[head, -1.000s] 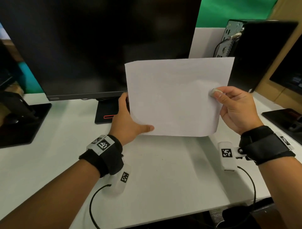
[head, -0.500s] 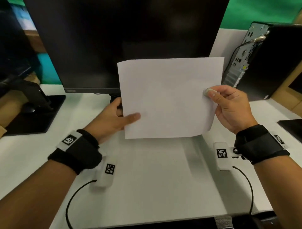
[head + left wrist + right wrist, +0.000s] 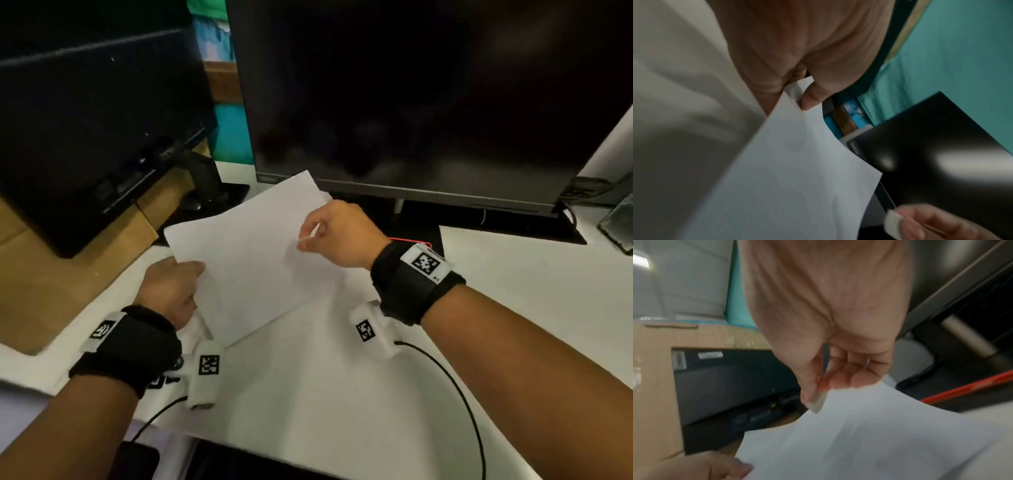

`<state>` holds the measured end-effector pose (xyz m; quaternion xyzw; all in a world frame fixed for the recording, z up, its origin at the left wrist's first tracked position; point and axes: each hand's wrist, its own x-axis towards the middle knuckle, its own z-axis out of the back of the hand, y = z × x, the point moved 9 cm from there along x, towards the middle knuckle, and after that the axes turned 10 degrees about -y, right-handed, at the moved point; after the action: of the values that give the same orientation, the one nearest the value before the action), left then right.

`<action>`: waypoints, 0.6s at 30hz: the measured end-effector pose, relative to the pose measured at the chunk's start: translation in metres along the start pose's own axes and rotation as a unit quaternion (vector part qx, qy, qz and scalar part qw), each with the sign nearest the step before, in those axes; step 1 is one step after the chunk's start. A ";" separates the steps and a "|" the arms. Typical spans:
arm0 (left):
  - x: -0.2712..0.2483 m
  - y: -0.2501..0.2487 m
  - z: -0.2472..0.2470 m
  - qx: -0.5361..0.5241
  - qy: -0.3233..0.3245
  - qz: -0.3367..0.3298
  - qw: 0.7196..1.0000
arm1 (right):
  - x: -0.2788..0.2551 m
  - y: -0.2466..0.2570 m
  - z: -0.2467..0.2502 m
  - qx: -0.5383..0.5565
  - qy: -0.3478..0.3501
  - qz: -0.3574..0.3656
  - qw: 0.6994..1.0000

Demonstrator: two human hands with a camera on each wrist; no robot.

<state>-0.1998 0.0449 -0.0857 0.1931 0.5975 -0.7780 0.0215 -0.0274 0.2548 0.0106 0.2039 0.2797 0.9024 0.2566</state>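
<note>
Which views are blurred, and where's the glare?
Head view: dim but fairly sharp, the sheet of paper brightest, wide-angle bend in the monitor edges. Left wrist view: motion smear, glare streak on a black screen. Right wrist view: smeared throughout, right hand and paper edges soft.

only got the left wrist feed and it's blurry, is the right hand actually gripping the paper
observer: Yes, the right wrist view shows the right hand pinching the paper at its edge, near a corner.
operator: where's the sheet sitting
observer: Head view: held diagonally over the white desk, in front of the big monitor.
operator: anything near the left hand
observer: A cardboard box, just to its left.
</note>
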 end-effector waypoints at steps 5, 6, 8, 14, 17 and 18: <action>0.003 0.020 0.057 -0.017 -0.067 0.006 0.998 | 0.024 0.041 -0.120 -0.043 0.156 0.013 0.987; 0.004 0.022 0.065 -0.024 -0.078 0.007 0.997 | 0.025 0.046 -0.137 -0.049 0.175 0.009 0.983; 0.002 0.026 0.079 -0.044 -0.101 0.013 0.994 | 0.026 0.054 -0.162 -0.052 0.203 0.004 0.978; -0.010 0.000 0.096 0.122 -0.140 -0.035 0.982 | 0.025 0.049 -0.156 0.059 0.188 -0.053 0.979; -0.025 -0.016 0.085 0.341 -0.132 -0.076 0.928 | 0.008 0.038 -0.093 0.145 0.121 -0.073 0.979; -0.039 -0.024 0.070 0.378 -0.111 -0.116 0.912 | -0.005 0.033 -0.067 0.152 0.107 -0.068 0.980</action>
<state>-0.1898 -0.0220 -0.0359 0.0284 0.2708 -0.9591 -0.0772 -0.0688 0.2017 -0.0214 0.1233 0.4529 0.8463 0.2519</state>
